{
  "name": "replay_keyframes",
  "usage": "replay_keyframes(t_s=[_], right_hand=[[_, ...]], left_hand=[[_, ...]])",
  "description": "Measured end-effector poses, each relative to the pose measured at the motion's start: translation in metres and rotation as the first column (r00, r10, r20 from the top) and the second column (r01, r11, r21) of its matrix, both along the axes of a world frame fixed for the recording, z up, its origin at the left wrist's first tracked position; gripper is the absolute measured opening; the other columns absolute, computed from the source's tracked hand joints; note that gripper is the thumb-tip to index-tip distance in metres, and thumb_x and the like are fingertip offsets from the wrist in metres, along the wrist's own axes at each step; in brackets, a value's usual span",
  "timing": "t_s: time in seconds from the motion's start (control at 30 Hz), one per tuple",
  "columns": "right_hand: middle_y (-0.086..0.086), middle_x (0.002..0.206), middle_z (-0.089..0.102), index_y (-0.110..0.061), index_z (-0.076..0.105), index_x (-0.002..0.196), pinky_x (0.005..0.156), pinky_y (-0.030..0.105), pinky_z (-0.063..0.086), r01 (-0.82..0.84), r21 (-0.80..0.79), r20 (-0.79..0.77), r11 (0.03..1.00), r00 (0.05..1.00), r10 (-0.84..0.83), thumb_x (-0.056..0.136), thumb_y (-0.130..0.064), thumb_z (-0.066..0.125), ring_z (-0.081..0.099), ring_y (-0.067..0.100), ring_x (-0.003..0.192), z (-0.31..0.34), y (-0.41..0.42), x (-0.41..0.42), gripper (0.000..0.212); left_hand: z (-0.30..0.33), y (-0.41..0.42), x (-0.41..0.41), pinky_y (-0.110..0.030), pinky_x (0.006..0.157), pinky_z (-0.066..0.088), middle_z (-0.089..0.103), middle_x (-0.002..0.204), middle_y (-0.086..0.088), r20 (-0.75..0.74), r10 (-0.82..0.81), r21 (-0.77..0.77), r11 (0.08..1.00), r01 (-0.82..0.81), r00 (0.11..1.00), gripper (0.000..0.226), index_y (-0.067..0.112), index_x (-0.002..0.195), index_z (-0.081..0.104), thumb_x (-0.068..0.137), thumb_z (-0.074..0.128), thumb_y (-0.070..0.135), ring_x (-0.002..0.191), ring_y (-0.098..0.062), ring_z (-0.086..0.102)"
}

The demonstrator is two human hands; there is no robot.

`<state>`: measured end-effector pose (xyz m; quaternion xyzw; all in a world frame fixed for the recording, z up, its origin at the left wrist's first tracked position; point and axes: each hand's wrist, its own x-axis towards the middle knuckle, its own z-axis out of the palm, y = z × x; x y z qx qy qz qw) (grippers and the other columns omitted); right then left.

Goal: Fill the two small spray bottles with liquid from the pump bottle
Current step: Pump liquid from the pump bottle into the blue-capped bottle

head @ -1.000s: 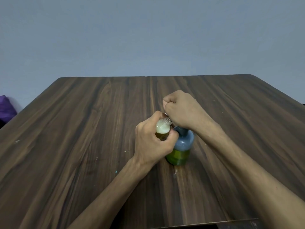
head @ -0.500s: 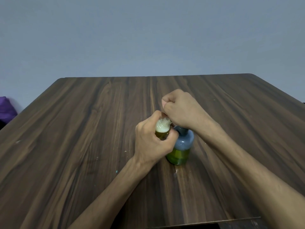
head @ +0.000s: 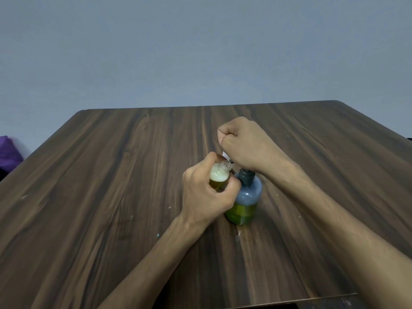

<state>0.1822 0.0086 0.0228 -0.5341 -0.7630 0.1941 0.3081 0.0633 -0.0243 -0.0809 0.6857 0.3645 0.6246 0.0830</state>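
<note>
My left hand (head: 206, 197) grips a small clear spray bottle (head: 219, 176) with its cap off. The bottle holds yellow liquid under white foam, and its open neck tilts toward the pump spout. The pump bottle (head: 245, 204) stands on the wooden table (head: 111, 197); it is grey-blue above and holds green liquid below. My right hand (head: 247, 146) is a fist curled over the pump head, which it hides. A small white tip (head: 225, 156) shows beneath the fist, just above the bottle's neck. I see no second small bottle.
The table's far edge meets a plain grey wall. A purple thing (head: 7, 152) lies off the table's left side. A few small pale specks and a wet spot (head: 238, 236) mark the wood near the pump bottle.
My right fist has risen slightly, so the dark pump collar shows more. The small bottle's open neck now shows clearly below the spout. My left hand stays in place.
</note>
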Motion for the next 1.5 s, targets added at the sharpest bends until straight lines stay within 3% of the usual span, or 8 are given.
replay_keyframes(t_s=[0.17,0.33,0.47,0.6,0.77,0.9,1.07,1.5], right_hand=[[-0.01,0.044,0.04,-0.017,0.044,0.054,0.053,0.037,0.042,0.042,-0.054,0.069,0.998,0.997,-0.038,0.081,-0.007,0.043,0.044,0.015,0.053,-0.0087,0.0002,-0.0002,0.028],[-0.009,0.047,0.036,-0.017,0.041,0.054,0.053,0.037,0.038,0.017,0.031,-0.025,0.999,1.0,-0.016,0.077,-0.005,0.04,0.039,0.015,0.053,-0.0003,0.0,0.0012,0.026],[-0.01,0.045,0.038,-0.018,0.041,0.053,0.052,0.034,0.038,0.038,-0.03,0.031,0.999,0.999,-0.037,0.082,-0.005,0.043,0.041,0.015,0.052,-0.0078,-0.0013,0.0004,0.032],[-0.011,0.043,0.037,-0.018,0.041,0.053,0.053,0.036,0.039,0.031,-0.009,0.001,0.999,1.0,-0.031,0.079,-0.006,0.042,0.04,0.015,0.052,-0.0023,-0.0013,0.002,0.029],[-0.005,0.049,0.042,-0.017,0.044,0.055,0.054,0.036,0.041,0.052,-0.041,0.069,0.998,0.996,-0.049,0.084,-0.007,0.043,0.044,0.016,0.055,-0.0077,-0.0011,-0.0007,0.031],[-0.003,0.053,0.043,-0.016,0.044,0.057,0.054,0.037,0.042,0.049,0.017,0.047,0.999,0.998,-0.05,0.083,-0.007,0.042,0.043,0.016,0.056,-0.0009,-0.0012,0.0002,0.027],[-0.006,0.048,0.043,-0.017,0.046,0.056,0.054,0.041,0.044,0.058,-0.028,0.08,0.998,0.995,-0.056,0.08,-0.011,0.042,0.046,0.017,0.054,-0.0071,-0.0019,-0.0002,0.025],[-0.008,0.047,0.038,-0.017,0.041,0.054,0.052,0.035,0.038,0.036,0.003,0.037,0.999,0.999,-0.036,0.081,-0.006,0.043,0.04,0.015,0.052,-0.0006,-0.0037,0.0008,0.029]], left_hand=[[0.0006,0.0008,0.0023,-0.022,0.052,0.043,0.06,0.065,0.004,0.016,0.022,-0.022,1.0,-0.022,1.0,0.018,0.008,0.078,0.058,0.079,0.07,0.021,0.055,-0.012,0.058],[0.0007,-0.0008,0.0007,-0.026,0.053,0.048,0.064,0.069,0.004,0.003,0.008,-0.01,1.0,-0.008,1.0,0.017,0.007,0.08,0.061,0.081,0.071,0.02,0.058,-0.012,0.061],[0.0008,-0.0007,0.0018,-0.017,0.054,0.042,0.06,0.068,0.009,-0.005,0.026,-0.004,1.0,-0.026,1.0,0.016,0.01,0.079,0.058,0.079,0.07,0.02,0.056,-0.008,0.057],[0.001,-0.0013,0.0015,-0.026,0.051,0.046,0.063,0.067,0.004,-0.007,0.021,-0.008,1.0,-0.021,1.0,0.018,0.006,0.079,0.06,0.08,0.07,0.021,0.057,-0.013,0.06],[0.0014,-0.0006,0.0012,-0.021,0.053,0.045,0.063,0.068,0.004,-0.006,0.015,-0.008,1.0,-0.015,1.0,0.018,0.007,0.08,0.06,0.081,0.07,0.022,0.057,-0.01,0.06],[-0.0003,0.0003,0.0008,-0.036,0.051,0.049,0.065,0.068,0.002,0.001,0.024,-0.011,1.0,-0.024,1.0,0.019,0.005,0.079,0.061,0.08,0.07,0.022,0.057,-0.014,0.062],[0.0002,0.0001,0.0024,-0.028,0.049,0.046,0.061,0.065,0.005,0.003,0.035,-0.013,0.999,-0.035,0.999,0.019,0.007,0.078,0.059,0.079,0.069,0.024,0.054,-0.011,0.058],[-0.0001,-0.0001,0.0009,-0.038,0.051,0.049,0.065,0.067,0.003,0.003,0.019,-0.017,1.0,-0.019,1.0,0.019,0.006,0.079,0.062,0.08,0.069,0.023,0.056,-0.015,0.062]])
